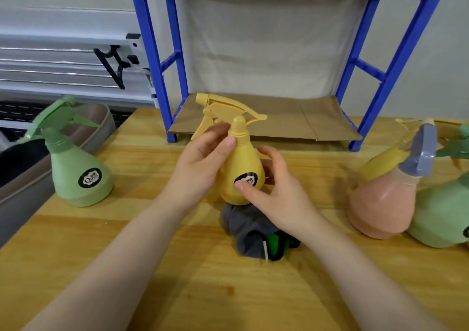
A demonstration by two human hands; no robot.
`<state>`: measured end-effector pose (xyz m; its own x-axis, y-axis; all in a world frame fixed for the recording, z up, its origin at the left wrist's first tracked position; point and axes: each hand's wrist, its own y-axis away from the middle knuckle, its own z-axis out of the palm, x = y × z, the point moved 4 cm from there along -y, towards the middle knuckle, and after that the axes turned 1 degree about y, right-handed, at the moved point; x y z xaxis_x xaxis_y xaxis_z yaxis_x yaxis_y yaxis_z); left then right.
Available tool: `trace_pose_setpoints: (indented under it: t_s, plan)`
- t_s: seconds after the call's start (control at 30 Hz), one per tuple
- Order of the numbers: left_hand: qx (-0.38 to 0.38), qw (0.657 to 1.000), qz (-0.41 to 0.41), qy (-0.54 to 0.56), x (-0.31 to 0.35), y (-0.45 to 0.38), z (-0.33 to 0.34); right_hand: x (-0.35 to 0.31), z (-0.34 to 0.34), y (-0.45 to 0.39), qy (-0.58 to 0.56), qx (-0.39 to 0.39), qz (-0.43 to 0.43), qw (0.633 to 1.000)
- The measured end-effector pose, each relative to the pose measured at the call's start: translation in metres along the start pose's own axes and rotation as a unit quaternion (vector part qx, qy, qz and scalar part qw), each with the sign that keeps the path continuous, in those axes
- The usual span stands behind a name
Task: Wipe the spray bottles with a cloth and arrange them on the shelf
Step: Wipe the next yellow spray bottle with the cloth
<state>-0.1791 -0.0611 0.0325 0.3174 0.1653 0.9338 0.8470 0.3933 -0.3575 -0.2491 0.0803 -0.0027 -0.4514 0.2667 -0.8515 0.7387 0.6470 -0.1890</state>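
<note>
Head view: yellow spray bottle (242, 168) gripped between left hand (200, 163), right hand (276, 191).

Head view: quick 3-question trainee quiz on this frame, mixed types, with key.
1. True or false: the yellow pear-shaped plastic spray bottle stands on the blue metal shelf rack.
2. What lies on the wooden table just below that bottle? A) grey cloth B) sponge C) paper towel
3. Fill in: the left hand has its grip near the bottle's ____.

Key
1. False. Both hands hold it in front of the rack; the right hand has its thumb on the black label.
2. A, the crumpled grey cloth.
3. Neck.
</note>
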Motion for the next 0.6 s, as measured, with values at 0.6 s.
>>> trace_pose_setpoints:
  t_s: [0.6]
  plan:
    - [0.131,0.985,-0.016,0.112,-0.002,-0.007,-0.025,0.0,0.005,0.02,0.314,-0.283,-0.005,0.906]
